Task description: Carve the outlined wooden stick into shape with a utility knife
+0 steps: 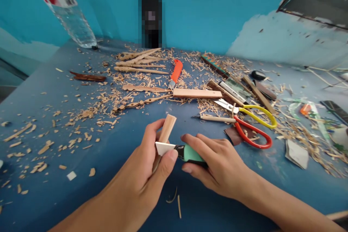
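Observation:
My left hand (152, 166) is closed around a short, pale wooden stick (167, 127), whose upper end slants up and away from me. My right hand (217, 163) grips the green and black handle of a carving knife (193, 153). The knife's light, slant-ended blade (164, 148) lies across the near side of the stick. My left thumb presses at the back of the blade, close to the black collar. The lower part of the stick is hidden by the blade and my fingers.
Beyond my hands lie a wooden block (197, 93), an orange-handled cutter (176, 71), carved sticks (141, 68) and scissors (255, 116) with yellow and red handles. A water bottle (72, 18) leans at the back left. Wood shavings (89, 112) litter the blue table (114, 203).

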A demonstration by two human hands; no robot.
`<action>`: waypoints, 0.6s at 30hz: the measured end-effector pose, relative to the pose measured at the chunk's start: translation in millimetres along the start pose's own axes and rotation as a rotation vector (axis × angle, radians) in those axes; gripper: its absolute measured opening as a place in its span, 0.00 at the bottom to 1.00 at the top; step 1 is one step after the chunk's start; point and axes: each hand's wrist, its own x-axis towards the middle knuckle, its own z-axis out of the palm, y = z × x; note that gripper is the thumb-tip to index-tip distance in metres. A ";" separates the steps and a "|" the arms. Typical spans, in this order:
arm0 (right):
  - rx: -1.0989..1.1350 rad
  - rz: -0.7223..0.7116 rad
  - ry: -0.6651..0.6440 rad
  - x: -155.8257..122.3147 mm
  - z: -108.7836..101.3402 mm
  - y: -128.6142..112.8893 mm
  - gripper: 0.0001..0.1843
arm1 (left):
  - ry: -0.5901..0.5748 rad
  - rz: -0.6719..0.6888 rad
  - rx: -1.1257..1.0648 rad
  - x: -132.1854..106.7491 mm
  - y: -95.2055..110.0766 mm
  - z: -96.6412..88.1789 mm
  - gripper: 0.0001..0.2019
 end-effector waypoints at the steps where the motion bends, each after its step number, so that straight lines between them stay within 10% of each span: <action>1: 0.006 0.002 0.001 -0.3 -0.1 -0.9 0.23 | 0.036 0.008 0.065 -1.7 1.5 1.1 0.28; 13: -0.162 0.131 0.082 1.7 -10.2 -23.7 0.22 | 0.035 0.204 0.091 5.6 -17.1 7.0 0.25; 18: -0.248 0.212 0.080 22.9 -28.2 -15.1 0.19 | 0.189 0.315 0.071 23.8 10.0 24.2 0.16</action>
